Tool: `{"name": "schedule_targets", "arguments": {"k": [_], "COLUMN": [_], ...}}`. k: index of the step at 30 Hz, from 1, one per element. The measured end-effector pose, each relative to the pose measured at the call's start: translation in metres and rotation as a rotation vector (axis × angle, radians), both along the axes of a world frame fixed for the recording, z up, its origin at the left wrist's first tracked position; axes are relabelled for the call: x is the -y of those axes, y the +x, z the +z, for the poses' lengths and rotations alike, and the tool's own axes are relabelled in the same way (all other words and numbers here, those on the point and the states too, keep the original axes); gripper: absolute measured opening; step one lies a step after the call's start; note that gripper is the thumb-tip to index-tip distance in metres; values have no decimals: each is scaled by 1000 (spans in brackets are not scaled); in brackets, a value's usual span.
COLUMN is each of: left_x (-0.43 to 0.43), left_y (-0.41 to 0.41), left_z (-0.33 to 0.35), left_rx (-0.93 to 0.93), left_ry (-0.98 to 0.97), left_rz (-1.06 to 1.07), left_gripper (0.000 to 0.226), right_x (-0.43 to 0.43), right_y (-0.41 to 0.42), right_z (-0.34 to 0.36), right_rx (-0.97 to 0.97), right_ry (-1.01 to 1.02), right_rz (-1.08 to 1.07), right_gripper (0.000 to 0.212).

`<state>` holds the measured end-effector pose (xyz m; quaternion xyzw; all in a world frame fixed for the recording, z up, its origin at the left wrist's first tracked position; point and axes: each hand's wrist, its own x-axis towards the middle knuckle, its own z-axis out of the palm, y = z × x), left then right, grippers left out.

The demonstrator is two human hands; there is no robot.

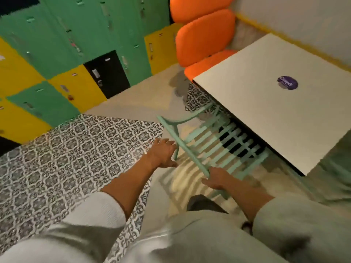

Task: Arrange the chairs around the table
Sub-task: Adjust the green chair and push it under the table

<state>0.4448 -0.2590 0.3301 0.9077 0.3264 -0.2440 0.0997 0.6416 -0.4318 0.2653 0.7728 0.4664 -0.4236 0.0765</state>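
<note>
There is a single view, from a wide-angle camera on the person's head, looking steeply down and forward past both forearms. It sits close above the chair (212, 141) and the table (266, 103) at right. The patterned floor (66, 158) fills the left, lockers (57, 44) the far edge, lines bending outward.

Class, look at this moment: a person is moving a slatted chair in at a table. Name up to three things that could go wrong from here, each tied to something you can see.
1. The chair looks tilted with its seat partly under the table; pushed on, it may knock the edge.
2. The left hand looks open beside the backrest, so only the right hand grips; the chair may twist.
3. Its legs may catch on the patterned floor.
</note>
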Motion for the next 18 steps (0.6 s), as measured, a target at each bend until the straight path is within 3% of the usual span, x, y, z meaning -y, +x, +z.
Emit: {"name": "schedule_targets", "arguments": {"k": [4, 9, 15, 18], "left_x": [-42, -97, -144, -168], "left_y": [29, 54, 66, 80], "left_z": [-15, -40, -65, -78], "left_rx": [48, -35, -143, -179], "left_ry": [-7, -7, -10, -52], "left_rz": [-178, -297, -492, -616], "left_gripper": [93, 87, 81, 65], "right_x": [-12, -34, -27, -30], "right_y": [5, 11, -2, -14], "right_z": [-15, -28, -26, -28], "right_rx": [-11, -65, -42, 32], "right_ry": [-111, -204, -180, -154], "right_rz": [-85, -150, -339, -461], "right_gripper": [66, 54, 54, 47]}}
